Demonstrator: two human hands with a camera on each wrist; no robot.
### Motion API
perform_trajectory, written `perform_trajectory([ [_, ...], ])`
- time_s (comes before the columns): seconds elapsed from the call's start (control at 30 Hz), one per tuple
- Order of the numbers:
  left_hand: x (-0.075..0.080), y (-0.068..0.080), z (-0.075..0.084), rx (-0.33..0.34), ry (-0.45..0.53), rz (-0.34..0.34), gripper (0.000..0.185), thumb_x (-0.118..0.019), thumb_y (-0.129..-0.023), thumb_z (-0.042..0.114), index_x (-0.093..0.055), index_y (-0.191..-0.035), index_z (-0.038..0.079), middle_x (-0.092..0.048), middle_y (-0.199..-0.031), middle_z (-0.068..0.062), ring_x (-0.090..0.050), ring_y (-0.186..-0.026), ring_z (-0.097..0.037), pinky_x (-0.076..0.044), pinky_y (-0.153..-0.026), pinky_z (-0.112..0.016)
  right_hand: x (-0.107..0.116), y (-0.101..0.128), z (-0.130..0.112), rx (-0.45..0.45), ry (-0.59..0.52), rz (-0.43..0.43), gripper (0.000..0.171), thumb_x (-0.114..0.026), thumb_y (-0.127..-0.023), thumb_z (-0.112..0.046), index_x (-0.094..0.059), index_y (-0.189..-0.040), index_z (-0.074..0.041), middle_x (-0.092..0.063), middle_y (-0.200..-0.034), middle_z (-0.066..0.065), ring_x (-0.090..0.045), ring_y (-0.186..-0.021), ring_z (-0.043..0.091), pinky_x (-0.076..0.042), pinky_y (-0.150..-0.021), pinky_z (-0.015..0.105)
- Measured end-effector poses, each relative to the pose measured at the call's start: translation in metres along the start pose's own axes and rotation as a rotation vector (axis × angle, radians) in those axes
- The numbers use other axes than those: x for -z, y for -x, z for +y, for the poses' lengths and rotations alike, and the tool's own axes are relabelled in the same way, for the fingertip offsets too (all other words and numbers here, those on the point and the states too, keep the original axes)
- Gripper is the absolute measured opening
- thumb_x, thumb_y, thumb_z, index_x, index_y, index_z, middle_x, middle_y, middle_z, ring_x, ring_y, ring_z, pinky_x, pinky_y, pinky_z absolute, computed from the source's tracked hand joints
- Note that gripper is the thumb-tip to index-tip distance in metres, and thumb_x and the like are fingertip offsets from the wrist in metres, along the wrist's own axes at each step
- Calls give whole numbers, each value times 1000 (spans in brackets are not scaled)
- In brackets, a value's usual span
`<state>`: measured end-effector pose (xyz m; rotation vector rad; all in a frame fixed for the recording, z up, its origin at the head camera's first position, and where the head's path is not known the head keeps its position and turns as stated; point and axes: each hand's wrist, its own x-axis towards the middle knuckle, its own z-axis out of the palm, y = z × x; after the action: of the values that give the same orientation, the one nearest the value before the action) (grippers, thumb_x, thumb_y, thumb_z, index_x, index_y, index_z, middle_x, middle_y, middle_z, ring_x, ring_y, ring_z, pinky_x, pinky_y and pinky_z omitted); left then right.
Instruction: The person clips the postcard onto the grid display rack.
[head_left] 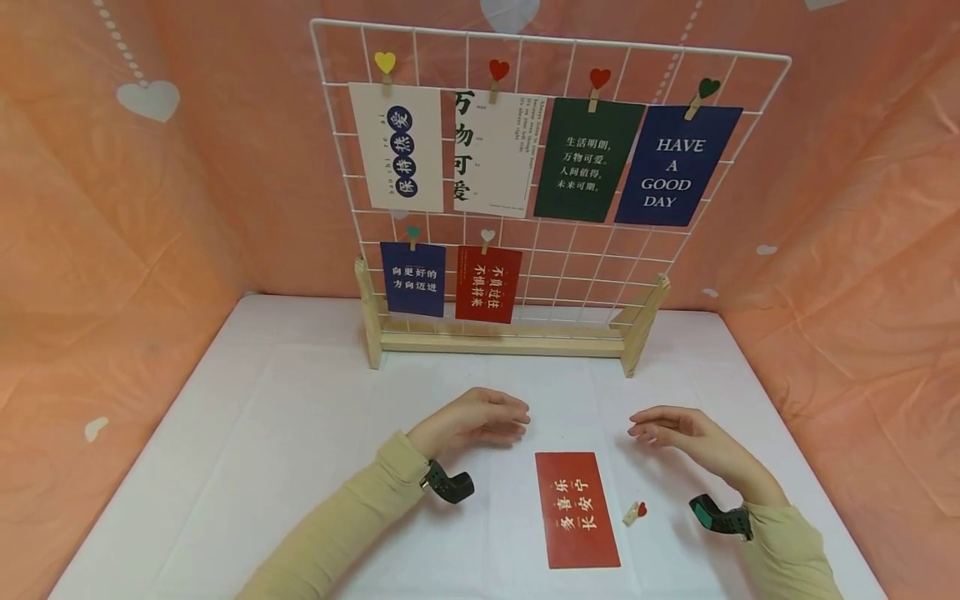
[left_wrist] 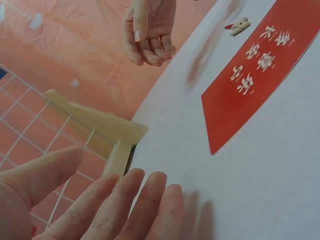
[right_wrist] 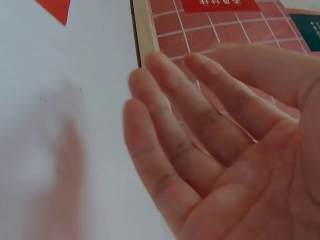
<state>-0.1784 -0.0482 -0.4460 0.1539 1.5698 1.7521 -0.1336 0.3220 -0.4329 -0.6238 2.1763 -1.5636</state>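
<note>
Left hand (head_left: 471, 421) and right hand (head_left: 678, 432) hover over the white worktop (head_left: 262, 450), fingers relaxed, apart, holding nothing — red card (head_left: 577, 509) lies flat betw. them, just below fingertips; heart clothespin (head_left: 634, 512) beside it

Card (head_left: 577, 510) flat on table (head_left: 262, 433) btwn left hand (head_left: 472, 421) & right hand (head_left: 678, 429), clip (head_left: 634, 512) just right of card, grid rack (head_left: 525, 200) upright behind all w/ 4 cards pegged on top row, 2 lower left.
</note>
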Motion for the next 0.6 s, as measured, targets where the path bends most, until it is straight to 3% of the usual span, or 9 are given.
perform_trajectory([
  [0.23,-6,-4,-6,16,0,13,35,-64,-93,13,-60,-120,-9,-64,-112,-22,-66,-97,-29,-54,-87,-40,4,12,5,-117,20,-22,35,-52,-99,-10,-51,-128,10,-60,-118,27,-61,-105,30,-53,-87,31],
  [0.4,-10,-4,-9,34,-11,44,31,-65,-91,13,-64,-114,-8,-68,-104,-19,-67,-90,-25,-55,-83,-38,4,15,11,-139,-30,-79,34,-49,-100,-8,-50,-128,12,-58,-117,31,-61,-101,31,-54,-83,37],
  [0.6,-15,-5,-14,32,-41,47,28,-65,-91,10,-64,-111,-9,-69,-97,-16,-67,-86,-24,-56,-80,-36,0,18,18,-179,-72,-134,31,-48,-100,-8,-54,-125,9,-59,-115,30,-61,-98,28,-54,-82,35],
])
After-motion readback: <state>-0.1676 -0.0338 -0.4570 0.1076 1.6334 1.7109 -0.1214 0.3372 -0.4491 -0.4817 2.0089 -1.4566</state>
